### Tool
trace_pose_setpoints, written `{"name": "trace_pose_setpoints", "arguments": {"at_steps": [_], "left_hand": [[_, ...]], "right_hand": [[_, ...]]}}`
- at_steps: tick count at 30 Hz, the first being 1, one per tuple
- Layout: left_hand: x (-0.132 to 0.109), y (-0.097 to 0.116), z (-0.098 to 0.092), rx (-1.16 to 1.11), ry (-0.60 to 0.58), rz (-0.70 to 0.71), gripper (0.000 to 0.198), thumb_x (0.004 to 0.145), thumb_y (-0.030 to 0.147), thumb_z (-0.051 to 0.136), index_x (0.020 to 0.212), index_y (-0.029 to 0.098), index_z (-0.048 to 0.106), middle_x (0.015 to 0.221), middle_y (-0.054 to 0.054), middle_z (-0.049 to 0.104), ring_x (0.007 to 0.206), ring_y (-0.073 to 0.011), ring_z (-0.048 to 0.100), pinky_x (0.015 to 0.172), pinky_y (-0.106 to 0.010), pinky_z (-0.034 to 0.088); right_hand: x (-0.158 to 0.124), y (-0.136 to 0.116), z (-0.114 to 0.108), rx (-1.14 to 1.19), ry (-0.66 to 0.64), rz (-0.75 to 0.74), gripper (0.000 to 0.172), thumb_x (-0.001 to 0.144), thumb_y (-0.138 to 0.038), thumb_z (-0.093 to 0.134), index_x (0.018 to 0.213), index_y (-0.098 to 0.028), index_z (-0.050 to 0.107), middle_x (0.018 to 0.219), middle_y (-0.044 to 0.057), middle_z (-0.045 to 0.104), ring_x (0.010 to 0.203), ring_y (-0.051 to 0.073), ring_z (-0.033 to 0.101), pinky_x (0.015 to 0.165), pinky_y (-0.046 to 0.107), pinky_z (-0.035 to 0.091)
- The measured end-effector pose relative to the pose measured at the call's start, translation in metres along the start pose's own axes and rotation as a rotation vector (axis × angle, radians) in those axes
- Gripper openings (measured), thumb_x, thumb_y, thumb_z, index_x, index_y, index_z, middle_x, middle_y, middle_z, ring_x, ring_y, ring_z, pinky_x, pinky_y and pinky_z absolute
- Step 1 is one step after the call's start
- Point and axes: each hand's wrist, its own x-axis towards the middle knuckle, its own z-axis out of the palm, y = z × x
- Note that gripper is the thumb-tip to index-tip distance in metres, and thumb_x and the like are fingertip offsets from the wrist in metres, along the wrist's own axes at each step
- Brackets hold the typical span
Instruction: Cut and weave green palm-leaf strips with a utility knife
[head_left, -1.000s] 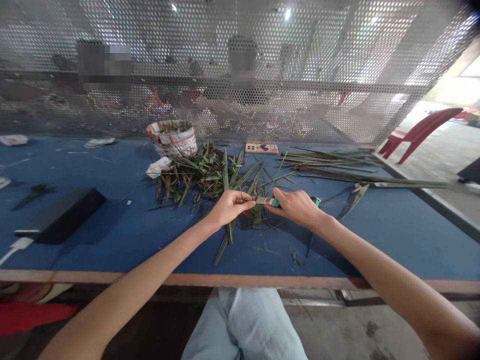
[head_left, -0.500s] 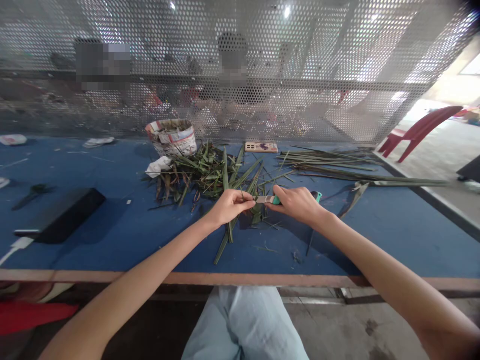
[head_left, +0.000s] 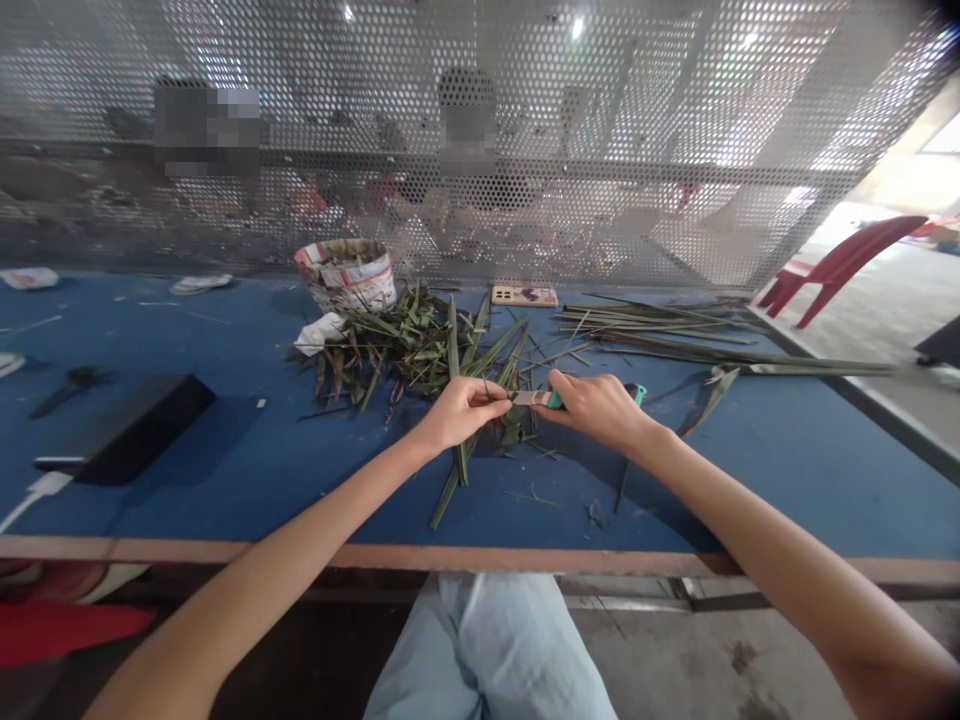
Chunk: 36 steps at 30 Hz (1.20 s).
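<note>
My right hand point(head_left: 596, 410) grips a small cutter with a teal handle point(head_left: 536, 398), its pale blade pointing left towards my left hand point(head_left: 465, 410). Those left fingers pinch a thin leaf strip point(head_left: 496, 392) close to the blade. Beneath both hands lie long green palm leaves point(head_left: 454, 480). Behind them is a heap of cut leaves point(head_left: 405, 350). Another teal-handled tool point(head_left: 637, 394) sits partly hidden just past my right hand.
Long leaf strips point(head_left: 660, 328) lie at the right on the blue table point(head_left: 225, 510), near a phone point(head_left: 525, 296), a newspaper basket point(head_left: 346, 278) and a black box point(head_left: 139, 430). Blurred people sit behind a perforated metal screen point(head_left: 637, 100). A red chair point(head_left: 832, 260) stands at the right.
Both hands stay almost in place, with the cutter a little higher and further right. The camera view has shifted slightly.
</note>
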Motion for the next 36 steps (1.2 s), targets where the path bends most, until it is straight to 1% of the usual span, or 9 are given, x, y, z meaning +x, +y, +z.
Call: {"name": "trace_pose_setpoints", "arguments": {"at_steps": [2,6,11,16,22,28,32,34,36], "left_hand": [[-0.001,0.0,0.001,-0.009,0.023,-0.015,0.012,0.077,0.026,0.065,0.08,0.015,0.069,0.07,-0.004,0.069,0.063,-0.0136,0.063,0.06,-0.024,0.05],[-0.004,0.001,0.006,-0.028,0.07,-0.031,0.012,0.074,0.027,0.068,0.077,0.015,0.067,0.067,-0.003,0.068,0.061,-0.0134,0.062,0.057,-0.024,0.05],[-0.006,0.005,0.008,-0.119,0.111,-0.068,0.014,0.074,0.028,0.067,0.076,0.014,0.065,0.064,-0.001,0.065,0.059,-0.0121,0.061,0.059,-0.024,0.049],[-0.005,0.006,0.007,-0.181,0.14,-0.099,0.015,0.074,0.029,0.068,0.077,0.014,0.064,0.065,-0.001,0.064,0.06,-0.0114,0.061,0.062,-0.024,0.05],[-0.004,0.006,0.005,-0.247,0.155,-0.101,0.017,0.072,0.03,0.07,0.077,0.014,0.064,0.067,-0.001,0.066,0.062,-0.012,0.062,0.064,-0.025,0.052],[0.0,0.004,-0.002,-0.434,0.261,-0.19,0.023,0.068,0.029,0.074,0.082,0.013,0.064,0.071,-0.002,0.067,0.066,-0.0128,0.065,0.072,-0.029,0.055],[0.001,0.003,-0.004,-0.515,0.226,-0.208,0.025,0.066,0.028,0.077,0.08,0.013,0.064,0.073,-0.003,0.068,0.07,-0.0143,0.067,0.074,-0.03,0.055],[0.0,0.003,-0.004,-0.522,0.2,-0.206,0.025,0.066,0.029,0.078,0.08,0.013,0.065,0.072,-0.003,0.068,0.07,-0.015,0.067,0.075,-0.03,0.056],[-0.001,0.004,-0.003,-0.51,0.187,-0.205,0.025,0.066,0.03,0.078,0.08,0.013,0.065,0.071,-0.003,0.069,0.069,-0.0154,0.068,0.074,-0.03,0.056]], "right_hand": [[0.002,0.001,0.0,0.027,-0.023,0.076,0.046,0.096,-0.054,0.026,0.094,-0.015,0.05,0.071,0.007,0.068,0.057,0.018,0.06,0.051,0.027,0.012],[0.005,0.016,0.001,0.021,-0.049,0.319,0.048,0.096,-0.054,0.024,0.096,-0.015,0.05,0.067,0.009,0.068,0.057,0.021,0.061,0.051,0.027,0.014],[0.007,0.032,0.004,0.042,-0.029,0.446,0.046,0.094,-0.057,0.03,0.097,-0.017,0.052,0.073,0.01,0.07,0.057,0.022,0.061,0.052,0.027,0.017],[0.006,0.022,0.006,0.079,-0.041,0.401,0.046,0.095,-0.055,0.026,0.096,-0.016,0.052,0.068,0.008,0.069,0.056,0.021,0.06,0.051,0.027,0.016],[0.004,0.014,0.009,0.136,-0.03,0.324,0.043,0.095,-0.053,0.03,0.094,-0.018,0.054,0.067,0.006,0.068,0.057,0.02,0.06,0.051,0.027,0.017],[0.004,0.013,0.009,0.136,-0.044,0.341,0.043,0.096,-0.052,0.03,0.093,-0.018,0.055,0.068,0.006,0.068,0.059,0.02,0.061,0.05,0.027,0.017],[0.004,0.012,0.012,0.105,-0.12,0.306,0.04,0.093,-0.053,0.037,0.087,-0.019,0.058,0.072,0.007,0.068,0.062,0.02,0.061,0.052,0.027,0.02],[0.003,0.011,0.014,0.121,-0.096,0.258,0.036,0.092,-0.05,0.042,0.085,-0.019,0.058,0.077,0.006,0.068,0.069,0.02,0.061,0.053,0.027,0.024],[0.003,0.009,0.016,0.146,-0.024,0.205,0.031,0.092,-0.047,0.046,0.084,-0.019,0.059,0.084,0.007,0.067,0.081,0.022,0.061,0.058,0.028,0.03]]}}
